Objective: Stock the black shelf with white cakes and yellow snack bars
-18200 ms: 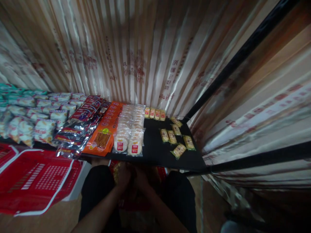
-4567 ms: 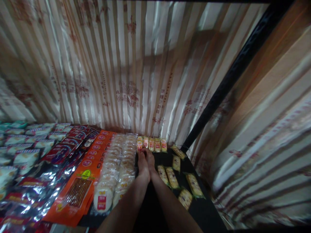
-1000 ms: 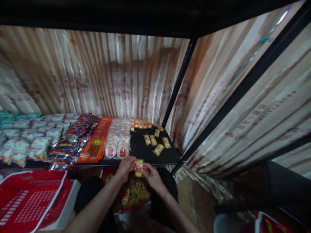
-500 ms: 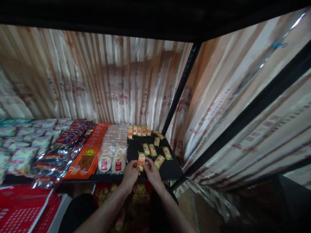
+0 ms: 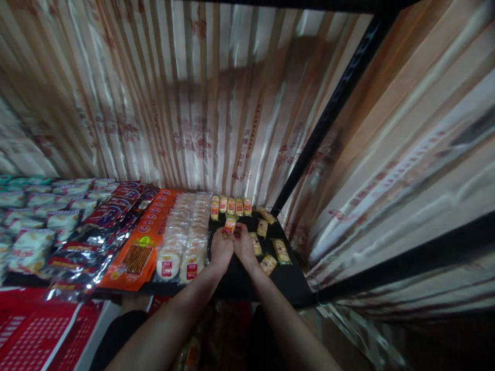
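Note:
Between my two hands is a small yellow snack packet (image 5: 229, 225) with a red and white label, upright over the black shelf (image 5: 242, 278). My left hand (image 5: 221, 248) is closed on its left side, and my right hand (image 5: 243, 242) pinches it from the right. Just behind it stands a row of matching small packets (image 5: 239, 206) along the back of the shelf. Right of my right hand, several more packets lie loose at angles, among them a yellow packet (image 5: 281, 251). My wrists partly hide the shelf surface.
Left of my hands lie rows of clear-wrapped round crackers (image 5: 192, 263), orange stick-snack bags (image 5: 131, 257), dark shiny bags (image 5: 88, 234) and white bags (image 5: 33, 251). A red basket (image 5: 34, 330) stands at lower left. A black post (image 5: 320, 123) rises at the shelf's back right corner, before a pleated curtain (image 5: 216, 103).
Both hands have reached forward with the packet, from the shelf's front edge to just before the back row. The view has tilted downward.

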Motion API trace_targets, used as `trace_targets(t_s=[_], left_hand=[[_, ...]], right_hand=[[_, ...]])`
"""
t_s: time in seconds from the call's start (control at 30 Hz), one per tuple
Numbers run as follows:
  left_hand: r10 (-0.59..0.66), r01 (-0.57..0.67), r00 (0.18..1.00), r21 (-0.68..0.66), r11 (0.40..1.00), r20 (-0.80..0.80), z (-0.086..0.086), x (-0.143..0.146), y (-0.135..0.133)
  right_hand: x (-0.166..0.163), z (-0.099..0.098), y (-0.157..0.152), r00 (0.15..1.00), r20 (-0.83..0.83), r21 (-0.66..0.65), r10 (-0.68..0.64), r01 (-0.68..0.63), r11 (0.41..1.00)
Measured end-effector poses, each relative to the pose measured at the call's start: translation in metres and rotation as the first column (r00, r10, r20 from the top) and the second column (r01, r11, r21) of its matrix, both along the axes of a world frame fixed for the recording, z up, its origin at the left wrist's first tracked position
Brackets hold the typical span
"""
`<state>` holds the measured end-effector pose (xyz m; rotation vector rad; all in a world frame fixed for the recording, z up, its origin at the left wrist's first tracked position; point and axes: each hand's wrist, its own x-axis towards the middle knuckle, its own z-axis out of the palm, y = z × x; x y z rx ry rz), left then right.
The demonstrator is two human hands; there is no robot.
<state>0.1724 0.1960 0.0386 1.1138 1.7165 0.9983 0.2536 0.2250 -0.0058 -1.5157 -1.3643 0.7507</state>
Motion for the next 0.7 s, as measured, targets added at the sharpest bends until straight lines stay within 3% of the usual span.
trace_targets(t_s=[0.17, 0.43, 0.7], left_hand=[[0.011, -0.012, 1.0, -0.046, 0.999, -0.024, -0.002, 0.005, 0.034], [0.017, -0.023, 0.996, -0.067, 0.998, -0.082, -0.011, 0.013, 0.066], [0.063, -0.065, 0.981, -0.006, 0.998, -0.184, -0.027, 0.016, 0.082]], right_hand=[[-0.001, 0.006, 0.034, 0.992, 0.126, -0.031, -0.025, 0.029, 0.999], [0.001, -0.005, 0.077, 0.946, 0.323, -0.139, 0.011, 0.036, 0.99], [-0.001, -0.015, 0.098, 0.943, 0.326, -0.165, 0.06, -0.006, 0.986]])
